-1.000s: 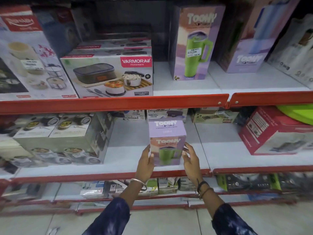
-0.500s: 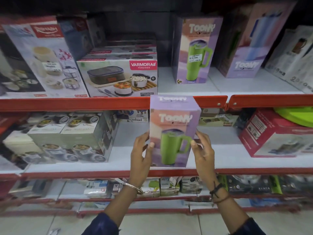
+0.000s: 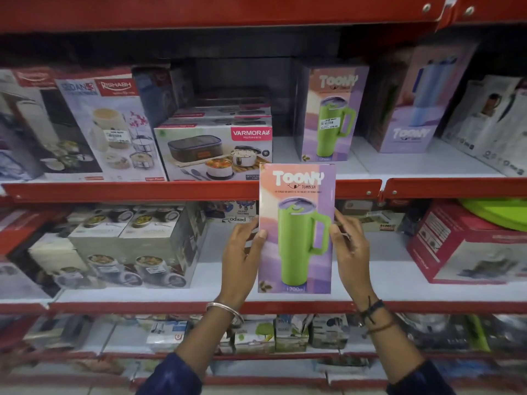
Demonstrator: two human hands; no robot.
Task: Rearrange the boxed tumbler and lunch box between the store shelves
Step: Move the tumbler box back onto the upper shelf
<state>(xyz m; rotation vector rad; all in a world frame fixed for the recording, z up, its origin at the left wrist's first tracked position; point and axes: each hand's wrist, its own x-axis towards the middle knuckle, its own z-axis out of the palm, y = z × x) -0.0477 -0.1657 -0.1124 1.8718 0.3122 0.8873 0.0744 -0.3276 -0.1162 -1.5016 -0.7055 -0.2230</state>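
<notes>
Two bare hands clamp one box: the left hand (image 3: 242,260) and the right hand (image 3: 352,252) each press a side of the tall purple-and-pink cardboard tumbler box (image 3: 296,228), closed on it. It hangs upright, long axis vertical, printed face toward the person, before the red front edge of the upper shelf (image 3: 142,191). Behind, the white rectangular lunch box carton (image 3: 214,152) sits untouched near that edge; neither item seems rehomed yet.

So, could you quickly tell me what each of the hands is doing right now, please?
Left hand: closed on the left edge of the tumbler box.
Right hand: closed on the same box's right edge.
</notes>
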